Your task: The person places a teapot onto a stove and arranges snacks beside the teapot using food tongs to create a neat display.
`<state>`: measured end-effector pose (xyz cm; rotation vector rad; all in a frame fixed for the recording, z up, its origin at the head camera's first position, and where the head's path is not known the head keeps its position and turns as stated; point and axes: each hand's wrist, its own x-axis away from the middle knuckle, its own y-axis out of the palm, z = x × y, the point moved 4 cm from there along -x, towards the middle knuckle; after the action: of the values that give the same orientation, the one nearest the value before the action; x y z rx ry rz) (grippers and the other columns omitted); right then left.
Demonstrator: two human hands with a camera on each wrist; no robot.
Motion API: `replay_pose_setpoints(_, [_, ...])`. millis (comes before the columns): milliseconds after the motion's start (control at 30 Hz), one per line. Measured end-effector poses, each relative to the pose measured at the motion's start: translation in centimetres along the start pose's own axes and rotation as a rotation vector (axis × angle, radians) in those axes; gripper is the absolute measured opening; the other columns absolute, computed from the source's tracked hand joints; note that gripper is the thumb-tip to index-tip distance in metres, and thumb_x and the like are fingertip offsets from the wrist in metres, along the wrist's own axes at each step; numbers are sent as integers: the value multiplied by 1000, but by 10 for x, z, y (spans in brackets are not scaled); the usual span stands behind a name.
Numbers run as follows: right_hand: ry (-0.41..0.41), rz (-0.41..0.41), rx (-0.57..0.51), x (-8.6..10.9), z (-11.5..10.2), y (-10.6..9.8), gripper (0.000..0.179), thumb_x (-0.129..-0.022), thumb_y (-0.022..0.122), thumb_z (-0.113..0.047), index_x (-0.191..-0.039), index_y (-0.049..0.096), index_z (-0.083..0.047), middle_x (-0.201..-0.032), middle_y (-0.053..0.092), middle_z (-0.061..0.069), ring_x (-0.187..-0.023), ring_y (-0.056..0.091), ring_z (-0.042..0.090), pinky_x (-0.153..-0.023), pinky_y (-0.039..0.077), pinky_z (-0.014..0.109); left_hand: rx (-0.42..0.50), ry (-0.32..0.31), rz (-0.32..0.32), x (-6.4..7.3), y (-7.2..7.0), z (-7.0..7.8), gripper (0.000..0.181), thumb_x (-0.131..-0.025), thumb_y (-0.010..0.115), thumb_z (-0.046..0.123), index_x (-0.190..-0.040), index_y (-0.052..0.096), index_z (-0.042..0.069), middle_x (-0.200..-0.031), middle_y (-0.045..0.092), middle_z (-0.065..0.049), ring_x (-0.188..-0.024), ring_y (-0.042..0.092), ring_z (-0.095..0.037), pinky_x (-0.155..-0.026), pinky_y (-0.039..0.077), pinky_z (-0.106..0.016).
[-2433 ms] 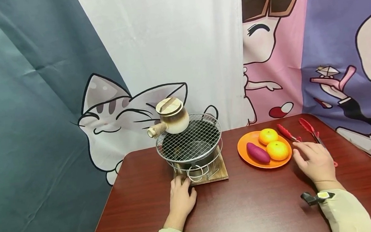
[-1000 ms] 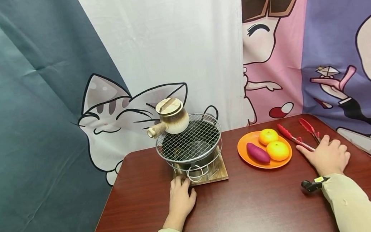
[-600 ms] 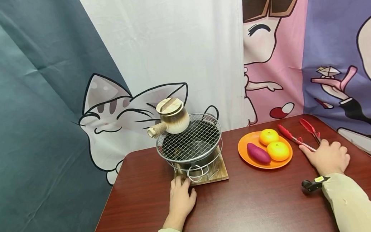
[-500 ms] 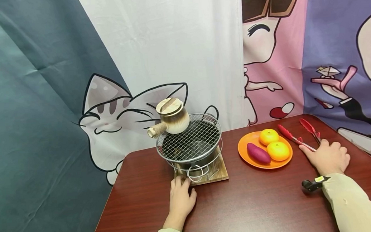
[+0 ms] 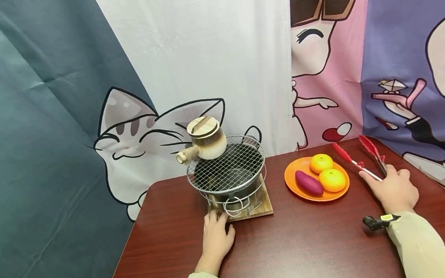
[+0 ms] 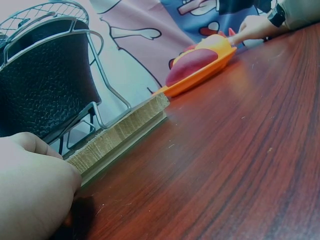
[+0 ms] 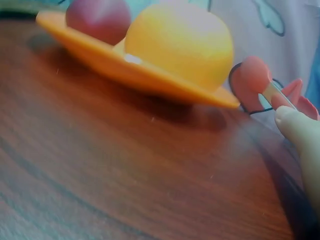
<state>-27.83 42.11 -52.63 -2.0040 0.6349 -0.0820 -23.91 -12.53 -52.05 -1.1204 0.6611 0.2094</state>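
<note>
At the right, my right hand (image 5: pixel 396 191) grips a pair of metal tongs with red tips (image 5: pixel 371 146), whose arms stand apart and point away from me. A thumb (image 7: pixel 290 125) lies along one arm of the tongs in the right wrist view. My left hand (image 5: pixel 217 240) rests its fingers on the front edge of a wooden board (image 5: pixel 263 203); in the left wrist view its fingertips are partly hidden. On that board stands a round black grill (image 5: pixel 241 192) with a wire mesh (image 5: pixel 243 165). A lidded pot (image 5: pixel 212 146) with a side handle sits on the mesh's back left.
An orange plate (image 5: pixel 293 185) lies between the grill and the tongs. It bears a purple sweet potato (image 5: pixel 308 182) and two mandarins (image 5: pixel 332 180). The dark red table (image 5: pixel 292 246) ends at a printed cloth backdrop (image 5: pixel 241 69) behind.
My right hand has moved right from beside the plate onto the tongs and taken hold of them. The tongs' tips have just lifted slightly. The left hand stays at the board.
</note>
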Motion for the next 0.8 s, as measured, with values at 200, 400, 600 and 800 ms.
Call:
replay_pose_setpoints(200, [10,-19,-28,3,0,0,104,-85,48,-80,-147,37,3,-117,33,37,-89,46,56,-58,40,58,-8,3,5,1,0,-1,31,-78,73,16,-108,70,14,-118,56,-11,-113,48,-35,-92,44,-52])
replay_pose_setpoints(400, [-12,-26,-43,5,-1,-2,104,-85,51,-79,-153,34,-2,-118,34,35,-91,45,54,-62,41,59,-9,3,6,2,0,-1,31,-78,73,16,-109,70,14,-117,56,-10,-112,48,-35,-92,44,-52])
replay_pose_setpoints(600, [-53,7,-97,8,-1,-7,97,-85,57,-75,-150,40,-5,-116,38,32,-95,44,50,-65,41,59,-3,2,11,1,1,0,32,-77,73,16,-108,70,15,-116,55,-10,-111,48,-34,-91,44,-52])
replay_pose_setpoints(800, [-134,29,-131,10,0,-11,90,-84,64,-70,-147,46,-8,-117,46,28,-98,46,45,-66,39,52,9,-4,18,-1,1,0,33,-77,73,15,-109,70,15,-117,55,-10,-113,48,-35,-91,44,-53])
